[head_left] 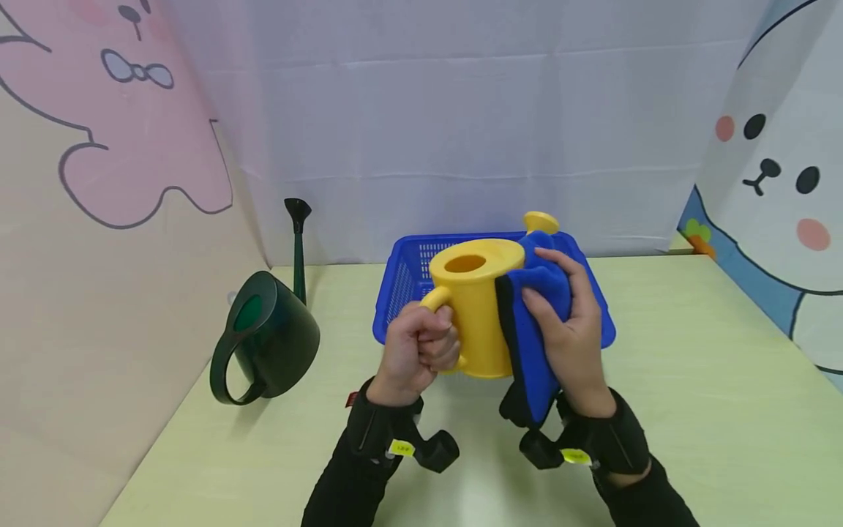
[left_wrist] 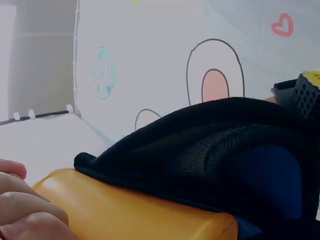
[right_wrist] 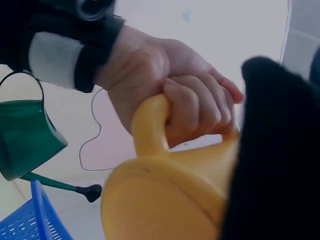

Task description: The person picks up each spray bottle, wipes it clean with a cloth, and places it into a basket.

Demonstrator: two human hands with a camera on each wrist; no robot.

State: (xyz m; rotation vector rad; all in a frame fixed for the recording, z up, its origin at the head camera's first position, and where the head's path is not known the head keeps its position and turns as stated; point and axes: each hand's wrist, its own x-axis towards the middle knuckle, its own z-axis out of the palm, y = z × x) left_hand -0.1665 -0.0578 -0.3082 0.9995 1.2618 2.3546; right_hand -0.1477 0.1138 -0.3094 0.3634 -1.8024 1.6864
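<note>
In the head view, I observe the left hand (head_left: 418, 350) gripping the yellow watering can (head_left: 483, 322) by its handle, holding it above the table (head_left: 691, 410) and partly across my view of the blue basket (head_left: 413, 269). I register the right hand (head_left: 574, 340) curled around the black-edged cloth (head_left: 536, 359), holding it against the can's spout side. The green watering can (head_left: 290, 348) sits apart, at left.

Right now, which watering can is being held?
The yellow watering can, its handle in the left grip; the green can sits on the table, untouched.
</note>
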